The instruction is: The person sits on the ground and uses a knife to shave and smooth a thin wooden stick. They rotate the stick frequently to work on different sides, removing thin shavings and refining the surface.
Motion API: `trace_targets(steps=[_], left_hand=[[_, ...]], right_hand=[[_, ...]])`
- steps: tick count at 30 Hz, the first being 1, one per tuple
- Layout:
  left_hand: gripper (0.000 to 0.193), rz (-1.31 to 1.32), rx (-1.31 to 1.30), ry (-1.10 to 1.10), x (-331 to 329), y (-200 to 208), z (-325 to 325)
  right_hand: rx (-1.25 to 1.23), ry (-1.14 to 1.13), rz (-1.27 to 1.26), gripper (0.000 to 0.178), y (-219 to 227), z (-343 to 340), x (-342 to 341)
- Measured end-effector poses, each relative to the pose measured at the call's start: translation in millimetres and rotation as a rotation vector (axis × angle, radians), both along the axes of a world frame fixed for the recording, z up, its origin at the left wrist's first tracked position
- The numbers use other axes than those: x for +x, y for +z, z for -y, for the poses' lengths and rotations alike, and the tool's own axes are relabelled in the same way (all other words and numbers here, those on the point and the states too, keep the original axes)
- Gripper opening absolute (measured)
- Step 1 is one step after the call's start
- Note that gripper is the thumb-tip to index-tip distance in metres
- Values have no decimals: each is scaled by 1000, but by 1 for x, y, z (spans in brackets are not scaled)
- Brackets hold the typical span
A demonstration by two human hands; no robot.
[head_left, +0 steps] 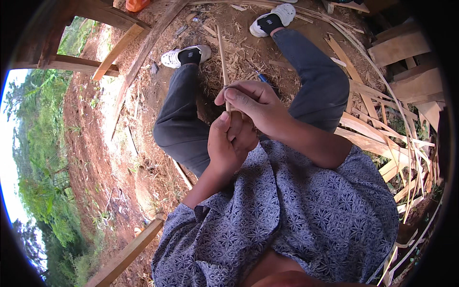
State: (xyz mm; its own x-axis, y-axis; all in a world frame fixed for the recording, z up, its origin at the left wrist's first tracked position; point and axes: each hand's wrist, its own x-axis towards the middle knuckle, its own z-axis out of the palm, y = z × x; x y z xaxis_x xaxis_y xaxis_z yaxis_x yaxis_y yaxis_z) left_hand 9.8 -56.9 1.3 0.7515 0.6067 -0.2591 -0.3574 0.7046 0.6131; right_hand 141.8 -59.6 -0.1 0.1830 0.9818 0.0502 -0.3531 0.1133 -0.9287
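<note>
1. The stick [222, 50], thin and pale, was in front of the person's body, between the two bent legs [311, 79], and its far end pointed away, toward the feet.
2. The left hand [233, 139] had its grip pressed together on the near end of the stick, with the thumb upward.
3. The right hand [260, 100] was just beyond the left one; its grip pinched the stick between thumb and fingers.
4. Under the stick, shavings [234, 52] lay on the ground [315, 38].
5. A blue object [261, 76] lay near the right hand.
6. At the right lay wood strips [366, 128].
</note>
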Motion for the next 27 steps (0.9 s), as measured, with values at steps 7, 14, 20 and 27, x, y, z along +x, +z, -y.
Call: trace_targets(steps=[7,14,20,27], left_hand=[[45,-75,44,-81,0,-9,27],[47,-50,3,-118,-7,-20,19],[45,15,-34,-162,-7,-18,23],[46,51,-60,-180,-6,-12,24]], right_hand=[[15,-211,-163,37,12,-32,39],[-31,-115,-233,38,8,-19,48],[-13,-33,-300,34,5,-17,59],[23,-51,-355,29,-8,-5,71]])
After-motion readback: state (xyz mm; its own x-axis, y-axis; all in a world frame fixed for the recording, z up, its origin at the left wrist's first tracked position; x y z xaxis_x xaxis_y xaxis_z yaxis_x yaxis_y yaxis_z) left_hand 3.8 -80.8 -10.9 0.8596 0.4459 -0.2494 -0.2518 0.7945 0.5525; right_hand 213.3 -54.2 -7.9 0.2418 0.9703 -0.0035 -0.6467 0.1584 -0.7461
